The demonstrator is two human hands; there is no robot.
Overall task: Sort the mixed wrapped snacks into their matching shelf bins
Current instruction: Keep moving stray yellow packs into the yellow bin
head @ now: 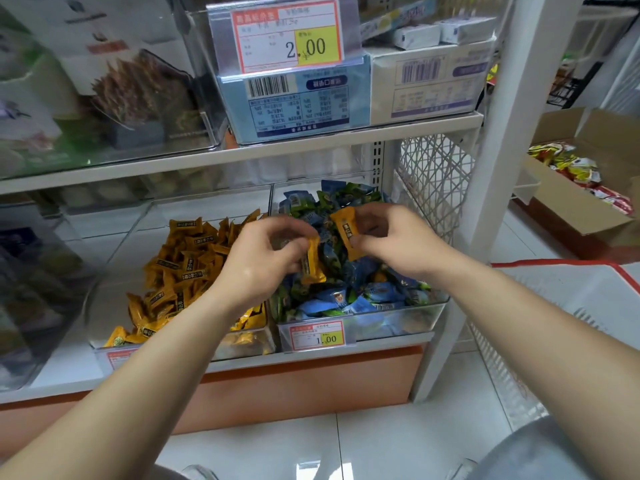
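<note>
Over the blue-and-green bin on a shop's lower shelf, a person's left hand and right hand each lift a stray orange packet. The left grip curls round the lower orange packet. The right grip pinches the upper orange packet between thumb and fingers. Just left of that bin, the orange bin holds a heap of matching orange snacks.

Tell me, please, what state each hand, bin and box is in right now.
left hand, gripping the lower orange packet
right hand, pinching the upper orange packet
left bin, partly filled with orange packets
right bin, heaped with blue and green packets
cardboard box, flaps open, holding red and yellow packets
</note>
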